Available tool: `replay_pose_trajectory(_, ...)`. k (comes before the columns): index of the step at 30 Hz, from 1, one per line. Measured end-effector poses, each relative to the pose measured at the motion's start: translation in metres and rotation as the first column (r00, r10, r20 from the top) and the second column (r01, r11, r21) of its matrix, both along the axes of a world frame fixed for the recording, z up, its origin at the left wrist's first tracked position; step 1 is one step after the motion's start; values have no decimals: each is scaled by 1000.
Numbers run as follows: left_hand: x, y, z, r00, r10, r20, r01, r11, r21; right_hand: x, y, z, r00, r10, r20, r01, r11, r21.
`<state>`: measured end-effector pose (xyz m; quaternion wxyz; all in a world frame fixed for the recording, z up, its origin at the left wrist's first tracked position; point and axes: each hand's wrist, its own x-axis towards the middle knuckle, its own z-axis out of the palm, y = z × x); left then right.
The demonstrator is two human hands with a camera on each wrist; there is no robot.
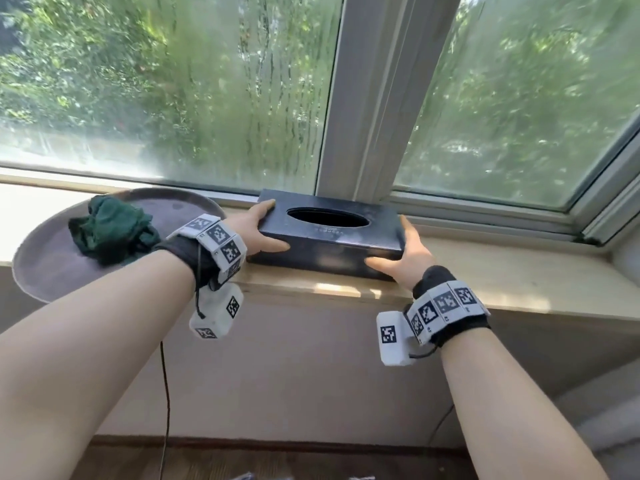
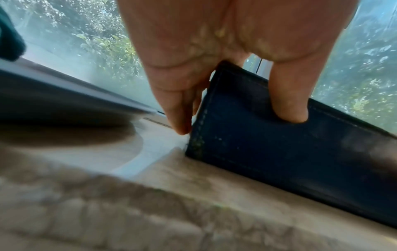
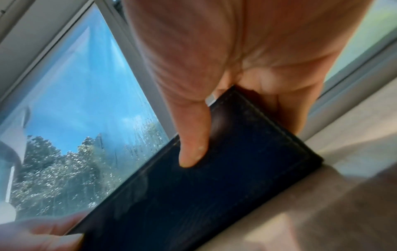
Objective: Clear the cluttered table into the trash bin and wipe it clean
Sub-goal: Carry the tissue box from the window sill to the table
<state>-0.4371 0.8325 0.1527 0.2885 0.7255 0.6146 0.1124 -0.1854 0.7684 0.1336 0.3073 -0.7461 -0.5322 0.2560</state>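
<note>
A black tissue box (image 1: 329, 237) with an oval top opening lies on the wooden windowsill (image 1: 502, 275). My left hand (image 1: 258, 226) grips its left end, thumb on the front face and fingers around the far side. My right hand (image 1: 410, 251) holds the right end the same way. The left wrist view shows the left hand (image 2: 214, 68) with its thumb pressed on the box (image 2: 279, 161). The right wrist view shows the right hand (image 3: 225, 68) clamping the box (image 3: 214, 195) at its corner. A crumpled dark green cloth (image 1: 110, 230) lies on a round grey table (image 1: 45, 268) at the left.
Large window panes (image 1: 173, 98) with a pale frame post (image 1: 367, 98) stand directly behind the box. The sill runs right to a corner. Below it is a plain wall, with a thin black cable (image 1: 166, 393) hanging, and wooden floor at the bottom.
</note>
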Motion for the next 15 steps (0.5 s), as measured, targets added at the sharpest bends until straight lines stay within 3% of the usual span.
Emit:
replay_pose_trajectory(8, -3, -16, -1, 1000, -12, 28, 9, 994, 106, -4, -14, -4, 997, -55, -47, 57, 997, 44)
replay_pose_trajectory(15, -6, -64, 17, 992, -52, 116, 24, 971, 237, -9, -69, 25, 996, -83, -28, 87, 965, 246)
